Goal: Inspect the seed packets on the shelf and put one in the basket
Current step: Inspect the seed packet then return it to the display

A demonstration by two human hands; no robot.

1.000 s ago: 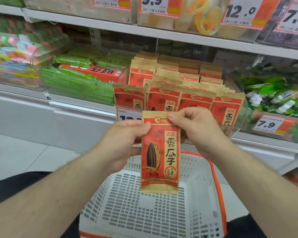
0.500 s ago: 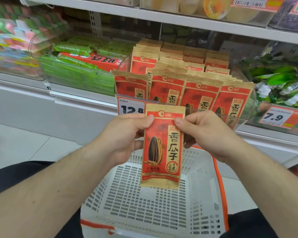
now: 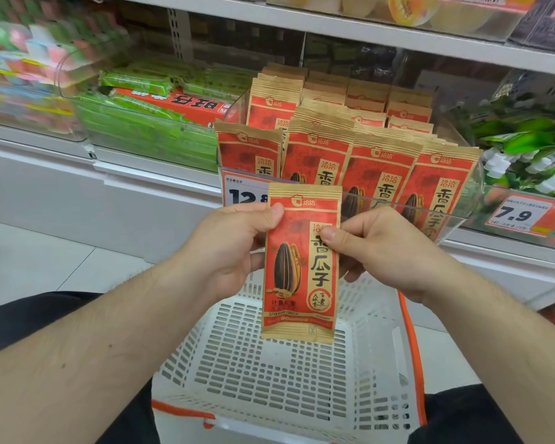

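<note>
We hold one seed packet (image 3: 302,264) upright in front of us, its printed face toward the camera, red with tan bands at top and bottom and a dark striped seed drawn on the lower left. Our left hand (image 3: 234,248) pinches the packet's upper left edge, the thumb lying across the front near the top corner and the other fingers curled behind it. Our right hand (image 3: 385,248) pinches the right edge a little lower, thumb tip pressed on the front beside the printed characters, the remaining fingers curled behind the packet. The packet hangs above the white slotted basket (image 3: 269,379), well clear of its floor, and the basket has an orange trim along its rim. Just behind our hands, on the shelf (image 3: 161,169), a clear bin (image 3: 462,216) holds rows of matching seed packets (image 3: 378,168) standing upright. A price tag (image 3: 244,193) reading 12 sits at the bin's front left, partly hidden by the held packet. To the left lie green wrapped snacks (image 3: 135,123), and to the right another price tag (image 3: 523,216) reads 7.9.
</note>
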